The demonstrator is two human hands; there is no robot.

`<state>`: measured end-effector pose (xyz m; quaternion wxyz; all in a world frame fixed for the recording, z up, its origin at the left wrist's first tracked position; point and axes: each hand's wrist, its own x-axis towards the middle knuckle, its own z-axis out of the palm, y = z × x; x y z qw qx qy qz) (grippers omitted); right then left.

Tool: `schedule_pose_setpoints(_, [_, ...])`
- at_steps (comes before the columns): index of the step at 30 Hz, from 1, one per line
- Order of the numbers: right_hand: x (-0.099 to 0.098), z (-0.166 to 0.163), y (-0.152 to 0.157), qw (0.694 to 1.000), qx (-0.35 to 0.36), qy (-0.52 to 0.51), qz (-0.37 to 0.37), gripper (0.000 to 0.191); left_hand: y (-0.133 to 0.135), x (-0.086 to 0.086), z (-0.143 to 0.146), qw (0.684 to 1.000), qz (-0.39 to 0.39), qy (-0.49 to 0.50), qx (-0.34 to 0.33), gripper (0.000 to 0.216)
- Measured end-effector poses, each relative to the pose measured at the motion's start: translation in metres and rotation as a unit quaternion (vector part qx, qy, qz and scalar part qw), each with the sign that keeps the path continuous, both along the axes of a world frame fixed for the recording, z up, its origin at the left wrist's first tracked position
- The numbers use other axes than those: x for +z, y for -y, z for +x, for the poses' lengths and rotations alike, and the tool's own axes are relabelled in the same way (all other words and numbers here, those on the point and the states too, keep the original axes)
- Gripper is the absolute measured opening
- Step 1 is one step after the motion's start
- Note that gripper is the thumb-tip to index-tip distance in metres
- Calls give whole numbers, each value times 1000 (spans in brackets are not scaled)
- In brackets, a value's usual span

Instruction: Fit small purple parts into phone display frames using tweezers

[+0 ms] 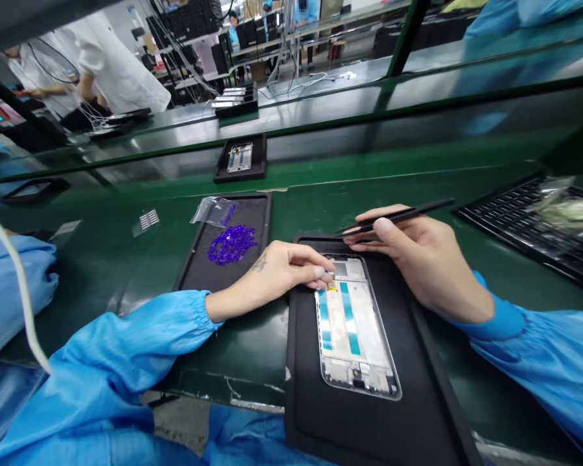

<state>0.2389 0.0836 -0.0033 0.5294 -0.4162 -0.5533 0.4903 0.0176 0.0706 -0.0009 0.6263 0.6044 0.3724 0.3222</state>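
A phone frame [354, 327] with blue strips lies face up on a black tray [369, 414] in front of me. My left hand [276, 275] reaches in from the left, its fingertips pinched together on the frame's top left corner, over a small part I cannot make out. My right hand [418, 259] rests at the tray's top right edge, closed on black tweezers [403, 215] that lie nearly level, tips pointing left above the frame's top end.
A second black tray [252, 213] at left holds a pile of small purple pieces [232, 244] and a clear bag [214, 210]. Another tray with a phone frame [240, 157] sits further back. A black gridded tray [529, 220] lies at right. People work behind.
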Motion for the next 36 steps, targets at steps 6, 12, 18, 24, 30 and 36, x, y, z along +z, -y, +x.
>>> schedule_pose_setpoints(6, [7,0,17,996,2,79,32,27,-4,0,-1,995,-91,40,8,19])
schedule_pose_setpoints(12, [18,1,22,969,0,231,88,26,-7,-3,-2,989,-127,72,15,21])
schedule_pose_setpoints(18, [19,1,21,965,-6,248,86,28,-6,-5,-2,989,-125,82,18,28])
schedule_pose_setpoints(24, [21,0,26,967,-3,241,85,29,-5,-4,-1,988,-127,85,18,34])
schedule_pose_setpoints(30, [21,-1,27,968,-2,237,85,26,-5,-2,0,991,-113,60,23,26])
schedule_pose_setpoints(36, [19,-1,26,970,-6,232,75,26,-4,-3,-1,996,-80,36,19,17])
